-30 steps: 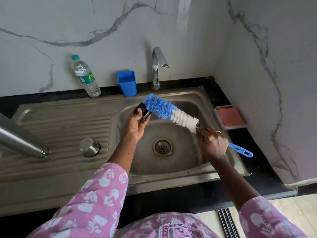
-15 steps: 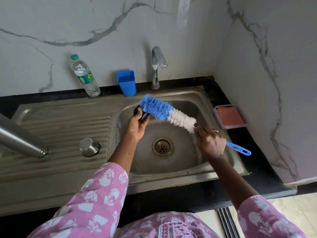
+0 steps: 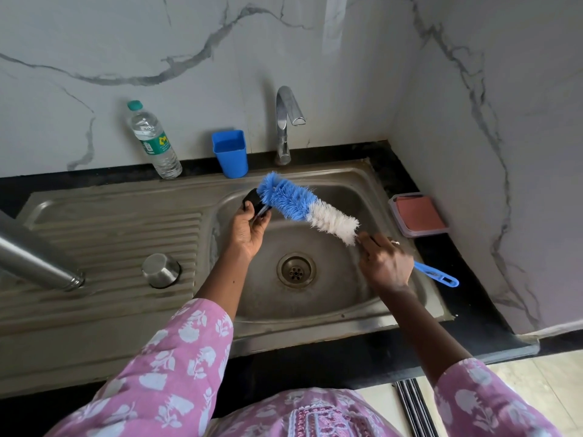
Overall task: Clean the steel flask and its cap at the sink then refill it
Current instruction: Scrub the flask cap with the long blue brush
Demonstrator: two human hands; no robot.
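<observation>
**Cap scrubbed over the basin, flask lying on the drainboard**

Cap [image 3: 252,201]: small, black, held above the back-left part of the sink [image 3: 362,181] bowl. Left hand [image 3: 249,230] is closed around it, palm up, thumb on the near side; most of the cap is hidden by fingers and bristles.

Brush [image 3: 303,205]: long bottle brush, blue bristles at the tip, white bristles nearer the handle. The blue end presses against the cap. It runs diagonally down to the right; the blue handle [image 3: 440,277] sticks out past the right hand, over the sink's right rim.

Right hand [image 3: 386,266]: wrapped around the brush stem just below the white bristles, knuckles up, a ring visible on one finger.

Flask [image 3: 34,260]: steel body on its side at far left on the ribbed drainboard [image 3: 110,228], its open end pointing toward the bowl. Only part is in frame.

Steel cup [image 3: 161,270]: rounded, mouth down on the drainboard, just right of the flask's open end, not touching it.

Drain [image 3: 296,269]: centre of the bowl, between the two hands and below them. Bowl looks dry; no water seen running from the tap [image 3: 288,121].

Along the back wall: a water bottle [image 3: 153,140] with a green cap, upright; a blue cup [image 3: 230,152] between it and the tap.

Right counter: a clear box [image 3: 418,214] with a reddish pad in it, just beside the sink's edge.

Pink floral sleeves on both arms.
</observation>
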